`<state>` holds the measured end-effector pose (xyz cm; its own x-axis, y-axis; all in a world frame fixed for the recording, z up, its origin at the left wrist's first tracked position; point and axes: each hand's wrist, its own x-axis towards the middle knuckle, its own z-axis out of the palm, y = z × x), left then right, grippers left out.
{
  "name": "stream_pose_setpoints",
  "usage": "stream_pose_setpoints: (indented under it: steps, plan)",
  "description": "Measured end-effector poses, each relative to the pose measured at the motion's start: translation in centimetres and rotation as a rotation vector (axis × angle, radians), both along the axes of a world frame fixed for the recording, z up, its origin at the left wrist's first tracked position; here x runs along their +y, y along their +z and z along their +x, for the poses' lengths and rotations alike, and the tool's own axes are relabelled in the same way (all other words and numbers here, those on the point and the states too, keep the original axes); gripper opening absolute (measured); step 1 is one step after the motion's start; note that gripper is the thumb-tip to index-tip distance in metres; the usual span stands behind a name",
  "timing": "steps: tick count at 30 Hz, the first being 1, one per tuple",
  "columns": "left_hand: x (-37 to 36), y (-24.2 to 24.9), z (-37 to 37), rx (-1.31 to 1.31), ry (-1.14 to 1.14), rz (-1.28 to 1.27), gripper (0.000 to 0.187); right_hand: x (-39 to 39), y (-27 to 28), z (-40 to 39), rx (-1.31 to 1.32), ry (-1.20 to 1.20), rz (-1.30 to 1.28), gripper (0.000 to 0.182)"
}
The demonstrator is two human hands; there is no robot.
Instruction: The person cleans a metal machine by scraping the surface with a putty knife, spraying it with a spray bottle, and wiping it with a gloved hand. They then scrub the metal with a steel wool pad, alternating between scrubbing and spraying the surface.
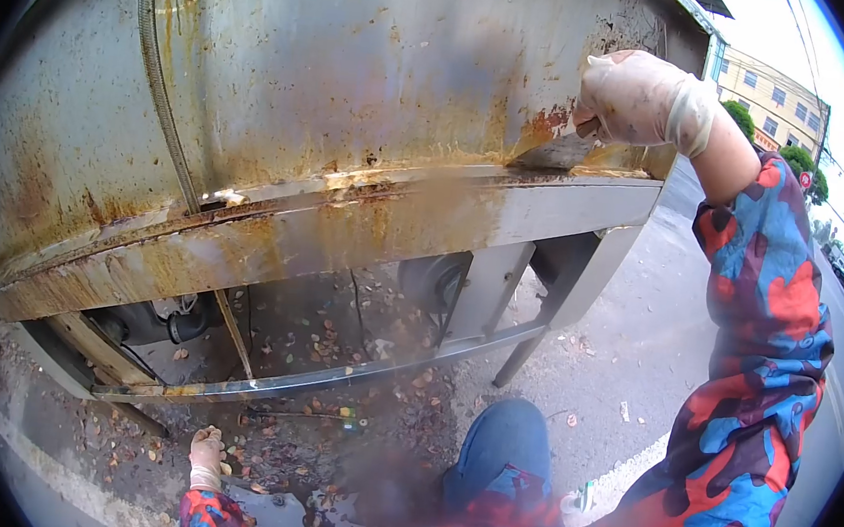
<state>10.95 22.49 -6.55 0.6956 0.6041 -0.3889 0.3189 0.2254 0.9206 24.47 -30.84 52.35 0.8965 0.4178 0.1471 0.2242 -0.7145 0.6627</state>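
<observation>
My right hand [637,100], in a thin, stained whitish glove, is closed against the right end of a large rusty metal panel [339,66]. A small brown piece shows under its fingers at the panel, too little of it to name. The paint around it is stained with rust. Down at the lower left, my left hand [208,449], also gloved at the wrist, hangs above the wet, leaf-strewn ground. Its fingers are curled in, and I see nothing in them.
A braided hose [158,70] runs down the panel's left side. Below the panel are a rusty ledge [273,250], a lower metal rail [332,374] and a support leg [519,360]. My bent knee [507,442] is close in front. A road and a building [773,93] lie to the right.
</observation>
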Motion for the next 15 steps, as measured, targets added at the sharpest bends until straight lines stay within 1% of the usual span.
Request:
stream_pose_setpoints:
  steps: [2,4,6,7,8,10,12,14,15]
  plan:
    - [0.8,-1.0,0.3,-0.012,0.007,-0.007,0.009,-0.8,-2.0,-0.1,-0.168,0.107,0.001,0.023]
    - [1.5,-3.1,1.2,-0.055,-0.013,-0.029,0.009,-0.6,-3.7,-2.3,-0.219,0.071,-0.011,0.019]
    - [0.9,-3.1,1.1,-0.039,-0.016,-0.021,0.009,-1.9,-5.8,-2.7,-0.309,0.118,0.055,0.019]
    - [0.7,-2.7,1.2,-0.024,-0.02,-0.009,0.01,-2.6,-5.9,-2.8,-0.315,0.112,0.099,0.022]
    - [0.7,-2.6,1.1,-0.028,-0.023,-0.008,0.01,-3.1,-5.3,-3.4,-0.319,0.109,0.1,0.022]
    - [0.6,-2.6,0.7,-0.05,0.011,-0.009,0.011,-4.2,-2.8,-4.2,-0.413,0.191,0.132,0.022]
    - [1.4,-3.1,0.1,-0.071,0.014,-0.033,0.011,-5.0,-1.0,-3.9,-0.391,0.182,0.12,0.021]
    - [1.5,-3.1,0.1,-0.089,0.012,-0.057,0.011,-4.5,0.0,-3.8,-0.297,0.054,-0.044,0.021]
    - [1.4,-2.7,-0.1,-0.047,0.022,-0.038,0.011,-4.3,0.3,-3.7,-0.297,0.052,-0.043,0.021]
